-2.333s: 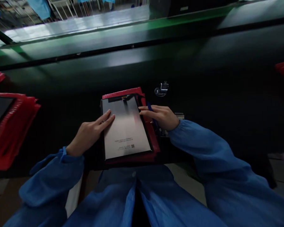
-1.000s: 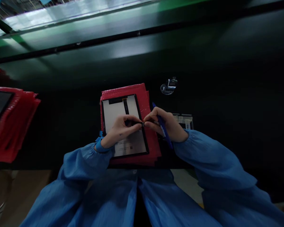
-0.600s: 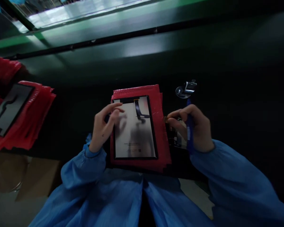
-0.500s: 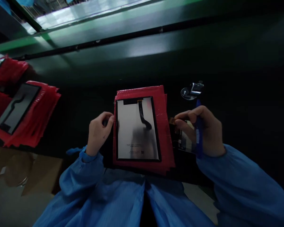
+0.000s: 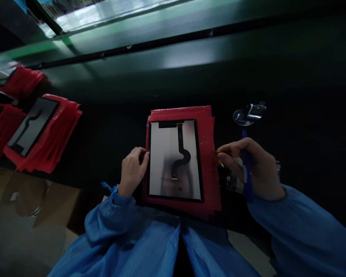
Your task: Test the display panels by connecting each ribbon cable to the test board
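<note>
Silvery-grey and framed in black, a flat display panel is lying face down on a stack of red bubble-wrap sleeves at the near edge of the dark counter, with a black ribbon cable snaking down its back. The left hand is resting against the panel's left edge, its grip curled loosely together, fingertips touching the frame. The right hand is sitting just right of the red stack, its grip pinched on a small brownish tab between thumb and forefinger while the other fingers are clamping a blue pen against the palm. Under that hand something pale and rectangular is lying on the counter, mostly covered and too dark to identify. A shiny metal fixture is standing on the counter beyond the pen. Far left, more red sleeves are piling up, one carrying another panel with the same cable; the piles are running off the frame's edge. Behind the counter a green-edged conveyor is crossing the room, with bright, blurred floor beyond it. Blue sleeves are filling the bottom of the view, hiding the counter's front.
</note>
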Available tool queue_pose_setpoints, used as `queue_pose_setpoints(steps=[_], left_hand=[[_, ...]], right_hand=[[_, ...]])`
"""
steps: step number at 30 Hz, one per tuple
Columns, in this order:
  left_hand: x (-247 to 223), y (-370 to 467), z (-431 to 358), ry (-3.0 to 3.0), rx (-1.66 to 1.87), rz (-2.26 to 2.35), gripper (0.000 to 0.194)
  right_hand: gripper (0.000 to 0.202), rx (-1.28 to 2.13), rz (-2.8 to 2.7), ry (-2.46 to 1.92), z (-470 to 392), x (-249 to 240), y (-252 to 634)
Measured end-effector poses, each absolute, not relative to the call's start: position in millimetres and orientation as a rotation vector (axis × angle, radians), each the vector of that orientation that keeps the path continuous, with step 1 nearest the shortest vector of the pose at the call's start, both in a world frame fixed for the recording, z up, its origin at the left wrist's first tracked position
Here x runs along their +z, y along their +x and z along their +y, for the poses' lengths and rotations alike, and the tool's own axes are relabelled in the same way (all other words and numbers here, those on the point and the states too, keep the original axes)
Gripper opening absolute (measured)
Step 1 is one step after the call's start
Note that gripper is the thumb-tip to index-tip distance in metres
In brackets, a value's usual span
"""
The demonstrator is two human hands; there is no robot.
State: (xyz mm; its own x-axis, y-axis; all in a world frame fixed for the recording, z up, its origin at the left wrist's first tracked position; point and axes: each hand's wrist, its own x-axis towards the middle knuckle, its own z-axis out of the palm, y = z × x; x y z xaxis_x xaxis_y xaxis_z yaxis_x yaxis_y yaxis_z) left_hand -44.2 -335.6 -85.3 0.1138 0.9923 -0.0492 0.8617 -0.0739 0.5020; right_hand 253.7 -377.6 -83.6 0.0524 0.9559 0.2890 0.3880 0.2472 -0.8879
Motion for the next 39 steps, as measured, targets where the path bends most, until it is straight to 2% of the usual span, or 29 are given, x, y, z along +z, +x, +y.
queue_pose_setpoints(steps=[5,14,21,24,29,33,39], left_hand=[[-85,-37,-337,2.013,0.499,1.789,0.018],[-89,-30,-346,2.286,0.441,1.897,0.026],[-90,-35,-340,2.087,0.603,1.759,0.02],[-86,-42,-324,2.046,0.596,1.668,0.016],[-86,-39,-260,2.082,0.635,1.518,0.023],[-96,-15,-211,2.059,0.767,1.644,0.018],[-97,-6,-215,2.135,0.854,1.587,0.007]], right_hand=[[0.022,0.751,-1.527,-1.295,-379,-85,255],[0.021,0.814,-1.551,-1.282,-381,-87,255],[0.018,0.834,-1.543,-1.289,-381,-86,255],[0.02,0.854,-1.531,-1.289,-382,-87,255],[0.021,0.885,-1.521,-1.312,-382,-90,256],[0.022,0.885,-1.51,-1.293,-379,-91,256],[0.022,0.941,-1.488,-1.299,-379,-91,257]])
